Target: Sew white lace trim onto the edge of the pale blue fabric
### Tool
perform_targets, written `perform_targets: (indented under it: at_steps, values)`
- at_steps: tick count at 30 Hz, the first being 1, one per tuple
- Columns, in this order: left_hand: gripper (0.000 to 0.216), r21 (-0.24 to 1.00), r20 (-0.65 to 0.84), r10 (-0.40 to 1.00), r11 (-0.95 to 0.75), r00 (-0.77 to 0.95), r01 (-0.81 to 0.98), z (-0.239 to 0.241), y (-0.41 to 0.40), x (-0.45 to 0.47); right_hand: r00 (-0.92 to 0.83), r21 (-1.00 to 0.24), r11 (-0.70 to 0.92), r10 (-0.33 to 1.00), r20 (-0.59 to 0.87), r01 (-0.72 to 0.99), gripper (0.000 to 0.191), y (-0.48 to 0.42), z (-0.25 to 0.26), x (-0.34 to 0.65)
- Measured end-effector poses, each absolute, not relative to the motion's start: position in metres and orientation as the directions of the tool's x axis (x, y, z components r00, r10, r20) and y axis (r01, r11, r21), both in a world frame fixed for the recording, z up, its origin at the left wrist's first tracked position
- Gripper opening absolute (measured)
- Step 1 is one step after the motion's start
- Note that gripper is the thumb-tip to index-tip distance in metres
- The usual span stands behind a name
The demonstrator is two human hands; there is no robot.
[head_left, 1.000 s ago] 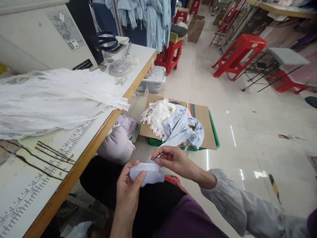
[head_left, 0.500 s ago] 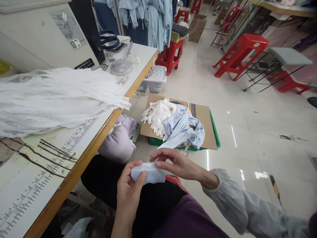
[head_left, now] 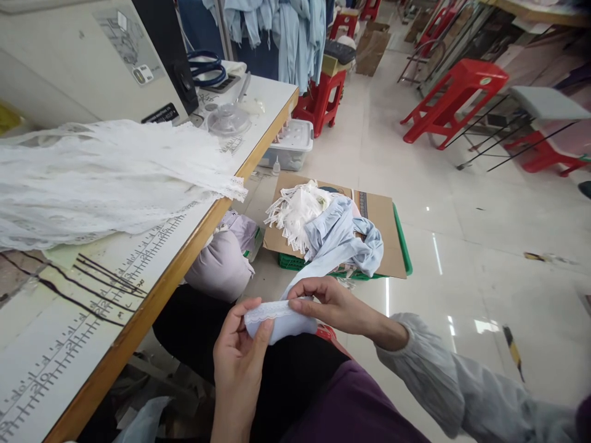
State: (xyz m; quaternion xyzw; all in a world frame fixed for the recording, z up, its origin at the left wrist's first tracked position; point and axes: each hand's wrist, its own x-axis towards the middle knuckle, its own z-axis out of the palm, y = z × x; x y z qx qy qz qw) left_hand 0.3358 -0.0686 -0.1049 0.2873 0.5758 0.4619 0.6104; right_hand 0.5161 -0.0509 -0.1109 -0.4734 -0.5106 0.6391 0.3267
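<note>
A light blue fabric strip with white lace edging (head_left: 281, 326) is held above my lap between both hands. My left hand (head_left: 242, 354) pinches its left end, thumb on top and fingers behind. At the right end, the thumb and fingers of my right hand (head_left: 330, 304) are closed on the lace edge. From behind my right hand a pale blue length of cloth (head_left: 309, 271) runs up to a light blue fabric pile (head_left: 344, 231). That pile lies on flattened cardboard (head_left: 381, 237), beside a bundle of white lace strips (head_left: 295, 209).
On my left, a table (head_left: 184, 246) with printed ruler marks carries white lace fabric (head_left: 111, 178) and a machine (head_left: 87, 61). Below its edge sits a stuffed lilac bundle (head_left: 219, 267). A green crate (head_left: 290, 261) supports the cardboard. Red stools (head_left: 457, 101) stand to the right.
My right hand's fingers have closed onto the right end of the lace-edged strip, which now stretches a little wider and flatter. My left hand keeps its pinch.
</note>
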Motion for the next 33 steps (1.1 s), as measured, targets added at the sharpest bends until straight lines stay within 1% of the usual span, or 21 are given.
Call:
perform_targets:
  at_steps: [10, 17, 26, 33]
  values:
    - [0.045, 0.872, -0.45, 0.886, 0.408, -0.114, -0.271, -0.1, -0.069, 0.337, -0.349, -0.959, -0.283, 0.896, -0.273, 0.022, 0.03, -0.051, -0.107, 0.515]
    - [0.049, 0.865, -0.456, 0.885, 0.415, -0.095, -0.281, -0.104, -0.069, 0.334, -0.35, -0.955, -0.298, 0.895, -0.277, -0.008, 0.036, -0.051, -0.109, 0.518]
    - [0.064, 0.849, -0.48, 0.876, 0.447, -0.056, -0.283, -0.103, -0.068, 0.33, -0.325, -0.955, -0.296, 0.904, -0.276, -0.01, 0.038, -0.049, -0.11, 0.52]
    - [0.071, 0.844, -0.491, 0.87, 0.461, -0.05, -0.272, -0.108, -0.067, 0.325, -0.327, -0.955, -0.297, 0.904, -0.277, -0.011, 0.037, -0.047, -0.109, 0.521]
